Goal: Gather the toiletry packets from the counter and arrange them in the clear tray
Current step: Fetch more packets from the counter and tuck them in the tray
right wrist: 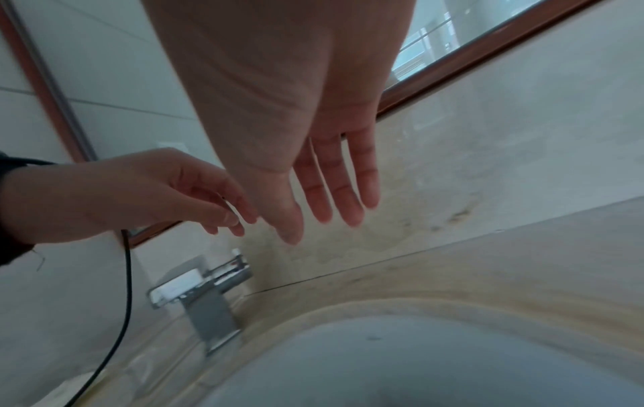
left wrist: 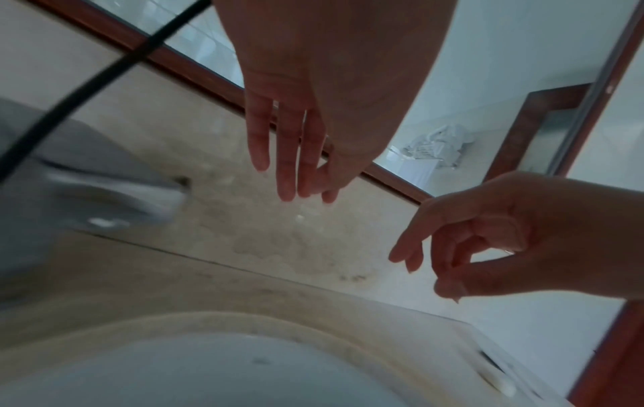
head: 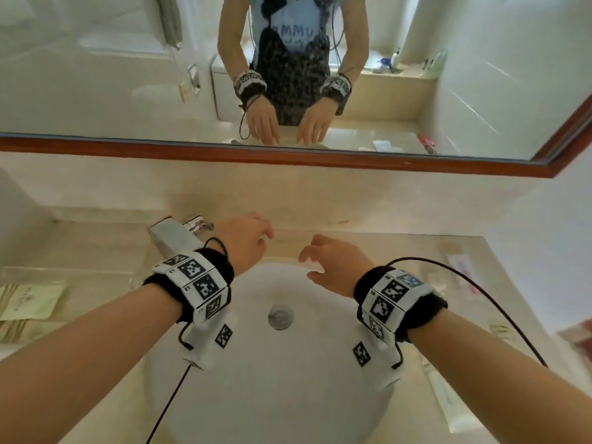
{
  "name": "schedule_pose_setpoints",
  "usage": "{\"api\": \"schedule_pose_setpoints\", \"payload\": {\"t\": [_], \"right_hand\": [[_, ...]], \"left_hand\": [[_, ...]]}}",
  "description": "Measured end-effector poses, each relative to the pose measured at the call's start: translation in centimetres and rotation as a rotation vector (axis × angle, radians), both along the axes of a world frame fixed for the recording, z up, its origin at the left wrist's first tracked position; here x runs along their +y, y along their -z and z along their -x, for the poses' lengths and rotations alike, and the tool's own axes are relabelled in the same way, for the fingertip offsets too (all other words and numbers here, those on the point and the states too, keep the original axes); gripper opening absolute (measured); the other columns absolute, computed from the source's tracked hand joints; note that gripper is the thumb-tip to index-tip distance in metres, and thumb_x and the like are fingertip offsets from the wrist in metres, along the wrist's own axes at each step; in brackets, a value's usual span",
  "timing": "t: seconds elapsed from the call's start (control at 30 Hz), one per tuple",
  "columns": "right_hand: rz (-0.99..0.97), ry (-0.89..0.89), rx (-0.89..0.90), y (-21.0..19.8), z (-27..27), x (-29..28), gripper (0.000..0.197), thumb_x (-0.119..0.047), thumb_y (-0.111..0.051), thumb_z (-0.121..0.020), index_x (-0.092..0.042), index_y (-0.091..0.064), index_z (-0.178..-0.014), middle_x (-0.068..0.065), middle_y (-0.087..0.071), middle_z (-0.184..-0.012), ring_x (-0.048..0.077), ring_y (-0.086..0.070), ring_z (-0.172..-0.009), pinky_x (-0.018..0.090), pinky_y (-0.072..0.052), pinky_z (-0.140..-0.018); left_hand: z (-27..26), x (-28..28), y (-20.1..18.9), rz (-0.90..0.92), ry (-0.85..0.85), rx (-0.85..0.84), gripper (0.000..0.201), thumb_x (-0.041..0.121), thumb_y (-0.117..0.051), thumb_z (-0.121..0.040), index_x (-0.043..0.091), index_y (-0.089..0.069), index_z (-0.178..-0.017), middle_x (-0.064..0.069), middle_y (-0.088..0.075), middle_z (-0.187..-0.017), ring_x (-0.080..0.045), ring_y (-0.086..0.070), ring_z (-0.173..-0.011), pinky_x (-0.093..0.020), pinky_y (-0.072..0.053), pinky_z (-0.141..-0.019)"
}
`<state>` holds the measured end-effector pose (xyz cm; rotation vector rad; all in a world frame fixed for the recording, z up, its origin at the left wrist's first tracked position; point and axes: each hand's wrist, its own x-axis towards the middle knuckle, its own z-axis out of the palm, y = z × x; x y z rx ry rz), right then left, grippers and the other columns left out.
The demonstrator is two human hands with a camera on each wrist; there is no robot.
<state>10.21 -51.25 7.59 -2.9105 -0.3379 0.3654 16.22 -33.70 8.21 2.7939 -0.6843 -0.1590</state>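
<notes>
The white sink (head: 288, 363) is nearest. Green packets (head: 28, 302) lie on the counter (head: 96, 251) at the left, thin packets (head: 461, 270) at the right — none in a hand. Above the basin's far rim the left hand (head: 243, 241) and right hand (head: 333, 264) hover, fingers loose and empty. Farther — the faucet (head: 179, 232), then the mirror (head: 128, 75).

A round sink (head: 256, 379) sits in the middle of the counter (head: 352, 248), with its drain (head: 280, 316) at the centre. Behind the sink and to its left stands the faucet (head: 179, 233). A mirror (head: 96, 75) hangs on the wall behind the counter. The left hand (head: 245, 241) and right hand (head: 334, 264) hover side by side over the back rim of the sink, apart from each other, holding nothing. Packets (head: 27, 302) lie on the counter at far left; further packets (head: 461, 267) lie on the counter to the right of the sink.
</notes>
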Motion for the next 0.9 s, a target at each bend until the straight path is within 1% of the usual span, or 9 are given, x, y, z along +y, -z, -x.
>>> {"api": "schedule_pose_setpoints", "payload": {"t": [0.1,0.27,0.43,0.5,0.6,0.67,0.8,0.83,0.9], "right_hand": [[0.017,0.076,0.020,0.7,1.7,-5.2,0.032,-0.024,-0.055,-0.093,-0.020,-0.056,-0.125,0.003,-0.051,-0.125,0.025,-0.059,-0.111,0.038,-0.050,-0.091],[0.028,0.226,0.080,1.9,4.5,-13.9,0.034,-0.022,-0.056,-0.092,-0.021,-0.055,-0.126,0.002,-0.051,-0.126,0.024,-0.058,-0.112,0.039,-0.049,-0.094],[0.069,0.366,0.148,3.5,7.4,-21.3,0.035,-0.023,-0.056,-0.093,-0.023,-0.053,-0.128,-0.001,-0.049,-0.129,0.021,-0.054,-0.121,0.043,-0.034,-0.112],[0.068,0.415,0.177,4.2,8.6,-23.7,0.037,-0.022,-0.057,-0.092,-0.023,-0.053,-0.128,0.000,-0.049,-0.132,0.021,-0.053,-0.123,0.038,-0.043,-0.105],[0.084,0.473,0.231,5.2,10.3,-26.5,0.041,-0.023,-0.058,-0.091,-0.023,-0.050,-0.131,0.003,-0.043,-0.140,0.022,-0.058,-0.112,0.034,-0.050,-0.095],[0.117,0.513,0.260,6.0,11.5,-27.8,0.045,-0.028,-0.057,-0.091,-0.023,-0.045,-0.135,0.003,-0.046,-0.135,0.023,-0.060,-0.108,0.035,-0.051,-0.093],[0.206,0.611,0.363,7.6,13.2,-29.0,0.064,-0.042,-0.061,-0.087,-0.020,-0.033,-0.140,0.008,-0.052,-0.128,0.027,-0.060,-0.109,0.036,-0.052,-0.089],[0.211,0.631,0.394,8.0,13.5,-29.1,0.068,-0.043,-0.062,-0.086,-0.019,-0.031,-0.141,0.009,-0.055,-0.125,0.028,-0.061,-0.108,0.036,-0.052,-0.087],[0.183,0.678,0.436,8.8,13.9,-29.0,0.069,-0.037,-0.063,-0.086,-0.017,-0.027,-0.142,0.009,-0.061,-0.119,0.027,-0.063,-0.104,0.034,-0.054,-0.083]], "left_hand": [[0.5,-5.7,1.0,0.008,0.071,0.038,0.025,0.013,-0.046,-0.091,0.019,-0.062,-0.110,-0.001,-0.056,-0.119,-0.023,-0.057,-0.104,-0.033,-0.047,-0.093],[1.6,-15.3,3.1,-0.025,0.197,0.077,0.027,0.015,-0.045,-0.091,0.024,-0.060,-0.112,0.002,-0.055,-0.120,-0.020,-0.058,-0.103,-0.030,-0.046,-0.091],[3.3,-23.3,5.4,-0.079,0.340,0.158,0.030,0.014,-0.045,-0.090,0.024,-0.056,-0.117,0.002,-0.053,-0.124,-0.020,-0.056,-0.107,-0.032,-0.046,-0.093],[4.1,-25.7,6.6,-0.095,0.407,0.191,0.032,0.014,-0.047,-0.090,0.025,-0.055,-0.118,0.002,-0.053,-0.124,-0.018,-0.055,-0.109,-0.031,-0.046,-0.093],[5.3,-28.5,8.4,-0.111,0.530,0.260,0.035,0.017,-0.053,-0.088,0.026,-0.054,-0.122,0.002,-0.050,-0.129,-0.018,-0.050,-0.116,-0.033,-0.045,-0.098],[6.3,-30.0,9.3,-0.144,0.640,0.300,0.042,0.017,-0.056,-0.085,0.025,-0.051,-0.126,0.000,-0.047,-0.134,-0.019,-0.044,-0.123,-0.036,-0.042,-0.102],[8.0,-32.0,10.8,-0.203,0.828,0.302,0.055,0.021,-0.062,-0.079,0.025,-0.045,-0.132,0.000,-0.046,-0.135,-0.019,-0.038,-0.126,-0.035,-0.039,-0.104],[8.3,-32.2,11.1,-0.225,0.856,0.287,0.058,0.023,-0.063,-0.078,0.027,-0.043,-0.133,0.001,-0.045,-0.136,-0.019,-0.037,-0.128,-0.035,-0.038,-0.104],[8.9,-32.6,11.8,-0.268,0.879,0.249,0.064,0.027,-0.064,-0.076,0.029,-0.039,-0.135,0.002,-0.042,-0.138,-0.019,-0.037,-0.129,-0.037,-0.036,-0.103]]}}
